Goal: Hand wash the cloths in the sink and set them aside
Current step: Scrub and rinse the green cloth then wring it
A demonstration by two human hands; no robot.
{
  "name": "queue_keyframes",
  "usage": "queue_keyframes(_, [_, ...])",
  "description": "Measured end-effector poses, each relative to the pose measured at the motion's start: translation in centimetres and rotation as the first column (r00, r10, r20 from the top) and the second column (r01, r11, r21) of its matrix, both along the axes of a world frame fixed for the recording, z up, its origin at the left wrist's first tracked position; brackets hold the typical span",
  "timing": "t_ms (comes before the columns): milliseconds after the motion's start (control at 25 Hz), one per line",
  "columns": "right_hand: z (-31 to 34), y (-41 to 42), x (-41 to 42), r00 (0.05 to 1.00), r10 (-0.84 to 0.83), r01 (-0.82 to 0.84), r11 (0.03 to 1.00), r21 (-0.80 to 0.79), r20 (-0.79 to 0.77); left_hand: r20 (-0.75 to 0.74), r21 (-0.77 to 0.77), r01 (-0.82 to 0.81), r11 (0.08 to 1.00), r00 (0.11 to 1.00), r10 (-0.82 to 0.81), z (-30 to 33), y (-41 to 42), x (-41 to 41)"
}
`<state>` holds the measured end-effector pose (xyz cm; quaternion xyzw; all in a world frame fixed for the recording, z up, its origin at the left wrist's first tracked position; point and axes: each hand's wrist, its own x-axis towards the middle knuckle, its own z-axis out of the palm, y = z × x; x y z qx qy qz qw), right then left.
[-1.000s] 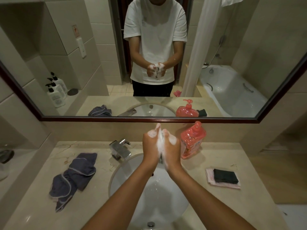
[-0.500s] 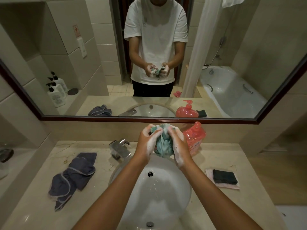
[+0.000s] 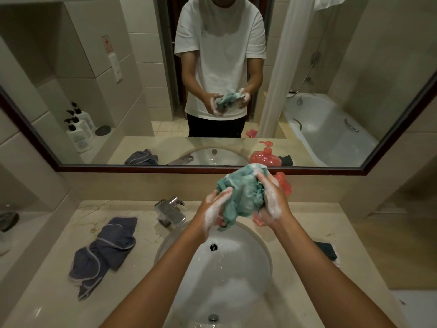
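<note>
Teal cloth [image 3: 241,192], bunched and soapy, held above the back half of the white sink basin [image 3: 227,275], in front of the lower mirror frame [image 3: 212,168]. Long axis of the bundle running diagonally, from a hanging corner low and near the left palm up to a foamy crest high and toward the right, at the mirror edge. Left hand [image 3: 214,210] gripping the lower left side, fingers curled round the fabric, suds across the knuckles and back. Right hand [image 3: 272,200] gripping the upper right side, fingers wrapped over the top of the bundle, foam on the back of the hand. Red pump soap bottle [image 3: 285,188] just behind the right hand, largely hidden by it.

Chrome faucet [image 3: 171,210] at the left rear rim of the basin, near the left wrist but apart from it. Grey-blue cloth [image 3: 106,252] with pale trim lying crumpled on the beige countertop [image 3: 59,292], well left of the basin. Dark sponge [image 3: 327,250] on the counter right of the basin, partly covered by the right forearm. Open counter surface between grey-blue cloth and basin rim; basin interior open below the hands, with scattered suds. Mirror reflection showing both hands closed on the same cloth.
</note>
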<state>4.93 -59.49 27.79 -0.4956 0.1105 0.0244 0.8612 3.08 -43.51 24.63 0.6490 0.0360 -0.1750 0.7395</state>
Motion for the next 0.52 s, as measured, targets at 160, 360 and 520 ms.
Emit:
queue_keyframes(160, [-0.4, -1.2, 0.3, 0.994, 0.109, -0.11, 0.994, -0.027, -0.028, 0.045, -0.014, -0.028, 0.999, 0.999, 0.029, -0.4, -0.4, 0.1])
queue_keyframes(360, [-1.4, -1.7, -0.9, 0.973, 0.23, -0.23, 0.973, 0.009, -0.007, 0.08, -0.303, -0.199, 0.932, 0.969, 0.233, -0.1, 0.8, 1.2])
queue_keyframes(520, [-2.1, -1.5, -1.2, 0.971, 0.234, -0.237, 0.969, -0.068, -0.04, 0.097, -0.273, -0.284, 0.919, 0.943, 0.32, 0.7, 1.1, 1.7])
